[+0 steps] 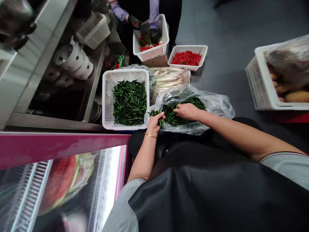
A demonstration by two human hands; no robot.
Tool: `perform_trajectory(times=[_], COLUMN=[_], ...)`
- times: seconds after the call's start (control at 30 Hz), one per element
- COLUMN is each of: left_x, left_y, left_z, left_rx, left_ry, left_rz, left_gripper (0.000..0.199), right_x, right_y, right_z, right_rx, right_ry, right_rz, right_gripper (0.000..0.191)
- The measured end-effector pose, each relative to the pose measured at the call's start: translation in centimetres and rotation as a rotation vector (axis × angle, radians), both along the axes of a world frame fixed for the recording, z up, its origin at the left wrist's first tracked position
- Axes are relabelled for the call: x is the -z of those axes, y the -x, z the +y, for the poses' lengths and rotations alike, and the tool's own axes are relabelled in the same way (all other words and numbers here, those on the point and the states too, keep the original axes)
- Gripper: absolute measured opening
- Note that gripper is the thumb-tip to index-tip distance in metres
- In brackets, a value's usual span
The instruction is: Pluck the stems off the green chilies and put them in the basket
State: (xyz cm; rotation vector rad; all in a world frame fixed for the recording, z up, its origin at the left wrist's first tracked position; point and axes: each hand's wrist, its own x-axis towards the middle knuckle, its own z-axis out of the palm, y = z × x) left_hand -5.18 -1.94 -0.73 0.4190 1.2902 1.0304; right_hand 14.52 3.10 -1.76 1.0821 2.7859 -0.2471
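My left hand (154, 124) grips a small bunch of green chilies (155, 116) at the mouth of a clear plastic bag (217, 109). My right hand (185, 111) rests on the dark green chilies (172, 117) inside that bag, its fingertips down among them. Just left of the bag, a white perforated plastic basket (107, 100) is heaped with more green chilies (129, 102). My left hand is touching the basket's near right corner. A gold bangle circles my left wrist.
Ahead, a gloved co-worker's hands (145, 30) work over a white basket (151, 53) of red and green chilies. Nearby are red chilies in a basket (187, 58), pale stalks (170, 77) and a bagged crate (263, 80). A steel counter (91, 77) and a display fridge (60, 151) stand left.
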Motion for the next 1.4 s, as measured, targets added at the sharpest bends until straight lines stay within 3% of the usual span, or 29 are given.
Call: perform_trajectory(times=[0.1,0.23,0.3,0.47,0.53,0.6,0.73,0.83,1.0,1.1,1.17,1.27,1.4], left_x=[1.2,1.8,1.3,-1.0,-1.5,-1.3,-0.1,0.3,0.1,0.6,1.1,1.3,0.3], left_y=[-2.1,-4.5,-4.2,-1.3,-1.0,-1.4,-3.1,-3.3,-1.9,-1.7,-2.0,-2.4,-2.1], left_z=[-0.1,-0.8,-1.3,-2.8,-3.6,-4.5,-6.0,-5.8,-3.6,-2.4,-1.8,-1.4,-1.4], left_rx=[0.018,0.047,0.115,0.509,0.611,0.581,0.385,0.293,0.11,0.01,-0.048,-0.032,0.087], left_ry=[-0.013,-0.129,-0.171,-0.249,-0.265,-0.246,-0.045,0.053,0.019,0.001,0.004,0.06,0.117], left_rz=[0.006,0.012,0.01,-0.103,-0.136,-0.136,-0.137,-0.144,-0.155,-0.152,-0.139,-0.174,-0.243], left_gripper=[0.029,0.03,0.028,0.031,0.031,0.029,0.03,0.038,0.031,0.024,0.021,0.02,0.026], right_x=[-0.5,-0.8,-1.0,-1.8,-2.0,-2.0,-0.8,0.3,0.6,0.2,0.0,0.0,-0.2], right_y=[-1.9,-1.3,-0.9,-0.8,-0.4,0.0,0.0,-0.1,0.5,0.2,-0.3,-0.4,1.1], right_z=[-2.8,-7.2,-7.8,-5.8,-5.6,-6.2,-6.9,-4.8,0.1,-0.2,-1.3,-2.0,0.3], right_rx=[0.0,-0.008,0.007,0.351,0.313,0.282,0.372,0.317,0.171,0.063,0.06,0.147,0.247], right_ry=[-0.049,-0.001,0.163,0.859,1.036,0.964,0.305,0.05,0.01,0.008,-0.013,-0.019,0.075], right_rz=[0.057,0.232,0.402,0.815,0.845,0.835,0.505,0.162,-0.092,-0.062,-0.007,0.007,-0.112], right_gripper=[0.031,0.032,0.028,0.035,0.038,0.037,0.034,0.032,0.039,0.036,0.038,0.041,0.037])
